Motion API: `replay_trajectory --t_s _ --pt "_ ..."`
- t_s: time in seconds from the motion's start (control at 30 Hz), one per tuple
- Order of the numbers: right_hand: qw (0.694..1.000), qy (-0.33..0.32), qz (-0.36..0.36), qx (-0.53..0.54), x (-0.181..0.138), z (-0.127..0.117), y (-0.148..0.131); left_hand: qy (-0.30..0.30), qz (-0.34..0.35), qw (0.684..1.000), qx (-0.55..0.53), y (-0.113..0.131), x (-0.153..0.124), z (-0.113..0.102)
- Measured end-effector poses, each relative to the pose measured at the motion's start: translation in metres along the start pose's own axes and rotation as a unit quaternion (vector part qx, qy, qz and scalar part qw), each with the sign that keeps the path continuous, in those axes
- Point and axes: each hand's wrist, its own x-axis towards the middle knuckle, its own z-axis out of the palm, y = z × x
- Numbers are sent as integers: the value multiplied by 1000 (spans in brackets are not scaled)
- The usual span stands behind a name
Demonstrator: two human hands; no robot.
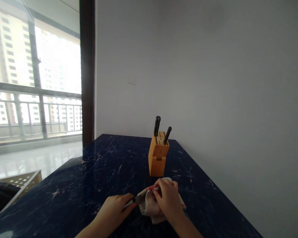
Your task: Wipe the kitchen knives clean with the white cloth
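Note:
My left hand [115,208] is closed around the handle end of a knife [140,197], low in the view over the dark blue marble table [94,175]. The blade runs right into a light cloth [149,206]. My right hand [167,196] is closed on that cloth, which is folded around the blade; most of the blade is hidden. A wooden knife block [158,154] stands just behind my hands, with two black-handled knives [157,126] sticking up out of it.
A plain grey wall [201,82] runs along the table's right and far sides. At the left is a large window with a dark frame [87,72] and a balcony railing. A pale perforated box [24,181] sits beyond the table's left edge.

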Motion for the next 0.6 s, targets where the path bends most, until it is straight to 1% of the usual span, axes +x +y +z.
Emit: replay_trajectory --t_s 0.17,0.37,0.43,0.53,0.6 --pt "998 55 29 -29 7 -11 12 28 -35 999 -18 -1 0 -2" --pt "999 34 -31 8 0 -4 -4 41 -39 998 -41 -1 1 -2" --pt "999 49 -21 5 -1 -6 -6 37 -37 997 -53 1 0 -2" --pt "997 73 14 -2 1 -12 -2 29 -31 997 -63 5 -1 -4" --pt "997 70 22 3 1 -13 0 28 -29 997 -65 6 -2 -4"
